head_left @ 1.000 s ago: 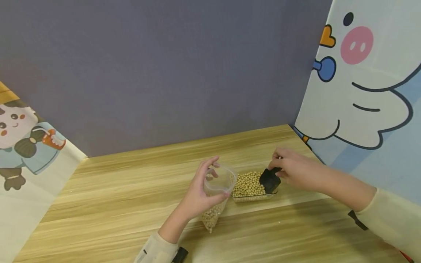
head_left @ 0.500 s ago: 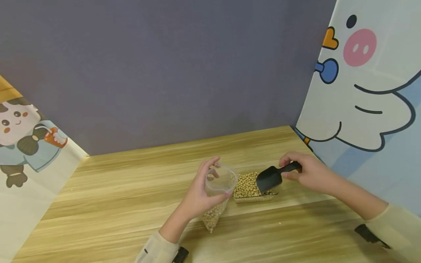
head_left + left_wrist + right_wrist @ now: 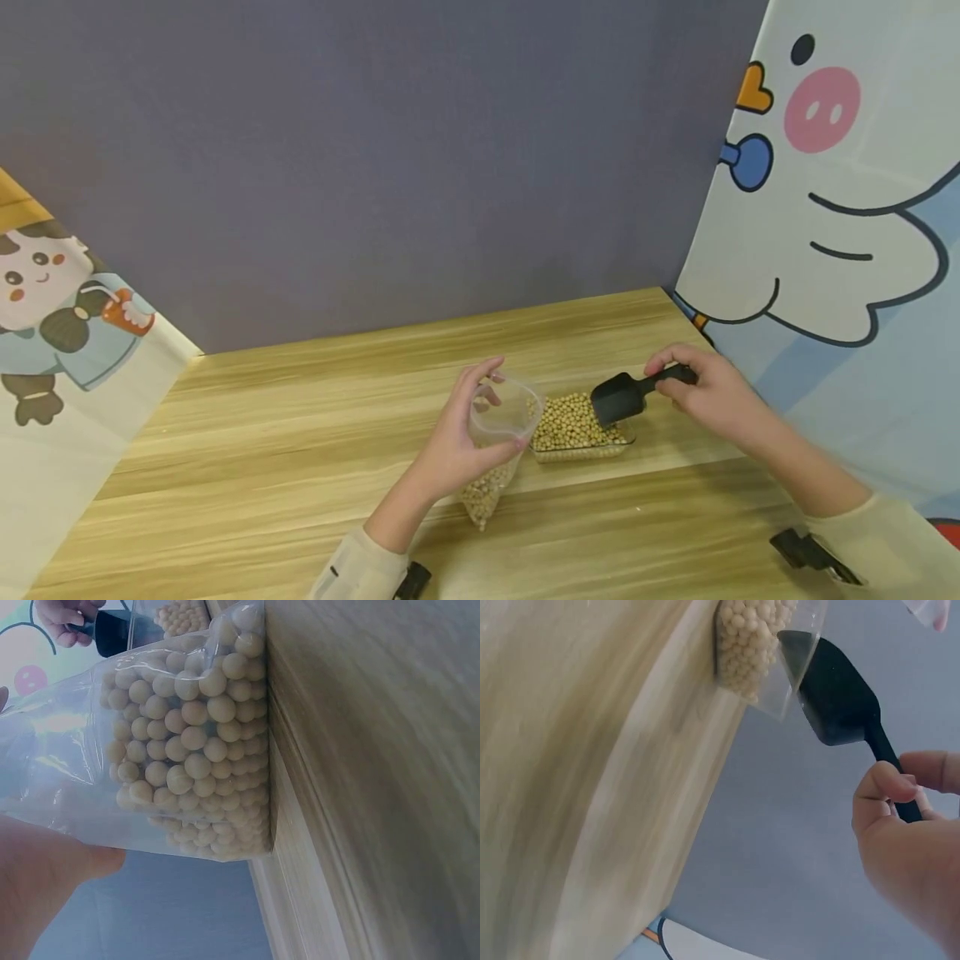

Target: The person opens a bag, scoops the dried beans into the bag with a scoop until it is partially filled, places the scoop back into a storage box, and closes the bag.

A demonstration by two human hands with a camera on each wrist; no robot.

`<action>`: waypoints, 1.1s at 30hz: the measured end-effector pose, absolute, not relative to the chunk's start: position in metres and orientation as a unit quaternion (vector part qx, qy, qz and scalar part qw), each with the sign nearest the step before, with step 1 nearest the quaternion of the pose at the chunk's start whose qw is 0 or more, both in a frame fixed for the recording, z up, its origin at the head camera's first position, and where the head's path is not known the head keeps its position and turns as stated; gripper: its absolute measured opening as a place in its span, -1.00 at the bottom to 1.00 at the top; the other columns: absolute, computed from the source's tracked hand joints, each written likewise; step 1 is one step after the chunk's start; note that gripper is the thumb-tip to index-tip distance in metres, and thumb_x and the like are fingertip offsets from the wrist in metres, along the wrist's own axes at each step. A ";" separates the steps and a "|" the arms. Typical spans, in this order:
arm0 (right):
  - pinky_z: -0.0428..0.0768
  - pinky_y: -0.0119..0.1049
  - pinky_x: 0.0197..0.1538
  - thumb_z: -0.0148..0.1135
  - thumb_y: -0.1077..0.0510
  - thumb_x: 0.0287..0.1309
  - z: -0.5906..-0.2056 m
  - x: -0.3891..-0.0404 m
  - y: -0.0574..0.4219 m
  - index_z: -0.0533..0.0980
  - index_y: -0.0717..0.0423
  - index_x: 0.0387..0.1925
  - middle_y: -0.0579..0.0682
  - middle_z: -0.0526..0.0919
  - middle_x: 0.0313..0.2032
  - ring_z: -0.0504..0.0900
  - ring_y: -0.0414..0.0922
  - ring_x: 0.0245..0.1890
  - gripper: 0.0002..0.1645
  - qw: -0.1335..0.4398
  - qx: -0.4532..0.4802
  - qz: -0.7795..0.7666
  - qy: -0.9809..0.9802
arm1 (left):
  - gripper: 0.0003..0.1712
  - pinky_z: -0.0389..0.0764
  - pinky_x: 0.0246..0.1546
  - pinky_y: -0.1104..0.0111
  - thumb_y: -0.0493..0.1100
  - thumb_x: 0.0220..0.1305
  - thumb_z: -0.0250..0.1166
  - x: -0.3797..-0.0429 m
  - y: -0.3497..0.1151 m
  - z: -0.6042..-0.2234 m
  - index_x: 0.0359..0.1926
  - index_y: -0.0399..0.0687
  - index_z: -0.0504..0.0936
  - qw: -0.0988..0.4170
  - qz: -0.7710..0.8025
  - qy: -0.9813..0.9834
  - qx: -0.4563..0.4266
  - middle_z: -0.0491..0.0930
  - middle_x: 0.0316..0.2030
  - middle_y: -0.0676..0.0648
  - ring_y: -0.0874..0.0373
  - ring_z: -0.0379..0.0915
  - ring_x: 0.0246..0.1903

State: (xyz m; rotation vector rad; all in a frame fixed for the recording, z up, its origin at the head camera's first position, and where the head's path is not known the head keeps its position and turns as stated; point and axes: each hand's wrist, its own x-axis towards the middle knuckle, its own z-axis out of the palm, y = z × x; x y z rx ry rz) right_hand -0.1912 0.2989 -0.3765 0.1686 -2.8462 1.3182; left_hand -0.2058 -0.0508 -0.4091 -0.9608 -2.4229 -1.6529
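In the head view my left hand curls its thumb and fingers round the mouth of a clear plastic bag, which stands on the table. Pale round beans, like soybeans, fill the lower part of the bag in the left wrist view. My right hand pinches the handle of a black scoop. The scoop's blade reaches over a clear rectangular box of yellowish beans, its tip low at the beans. Whether beans lie in the scoop is hidden.
The box stands just right of the bag on the wood-grain table. A grey panel rises behind. Cartoon-printed side walls close off the right and left.
The scoop, earlier dug steeply into the beans, now lies flatter with its handle toward the right. My right hand has moved right with it. The left hand and bag stay nearly still.
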 end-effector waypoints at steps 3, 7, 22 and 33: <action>0.39 -0.29 -0.55 0.12 0.23 0.49 -0.382 -0.193 0.293 0.57 0.19 0.12 0.02 0.51 -0.49 0.33 -0.21 -0.61 -0.73 -0.004 0.043 0.435 -0.899 | 0.15 0.51 0.33 -0.12 -0.19 0.08 0.58 -0.206 -0.051 -0.409 0.63 0.17 0.19 0.029 -0.536 -0.785 -0.310 0.39 0.37 -0.16 0.03 0.44 0.13; 0.37 -0.29 -0.52 0.06 0.28 0.47 -0.392 -0.196 0.286 0.52 0.30 0.14 0.03 0.48 -0.48 0.33 -0.19 -0.58 -0.69 -0.029 0.029 0.487 -0.873 | 0.15 0.51 0.33 -0.11 -0.19 0.08 0.59 -0.205 -0.051 -0.408 0.63 0.19 0.19 0.028 -0.536 -0.785 -0.309 0.39 0.37 -0.21 0.01 0.44 0.13; 0.49 -0.24 -0.41 0.05 0.38 0.44 -0.408 -0.197 0.265 0.46 0.45 0.10 0.04 0.45 -0.37 0.41 -0.16 -0.48 -0.71 -0.042 0.018 0.584 -0.811 | 0.15 0.47 0.36 -0.21 -0.23 0.09 0.57 -0.205 -0.050 -0.411 0.63 0.25 0.19 0.014 -0.540 -0.785 -0.302 0.37 0.38 -0.19 -0.16 0.43 0.19; 0.39 -0.30 -0.49 -0.02 0.24 0.49 -0.382 -0.192 0.291 0.56 0.28 0.12 -0.02 0.51 -0.40 0.34 -0.21 -0.54 -0.66 -0.037 0.032 0.443 -0.895 | 0.16 0.48 0.38 -0.19 -0.24 0.07 0.57 -0.206 -0.050 -0.411 0.63 0.26 0.18 0.015 -0.541 -0.785 -0.302 0.36 0.37 -0.03 -0.16 0.42 0.21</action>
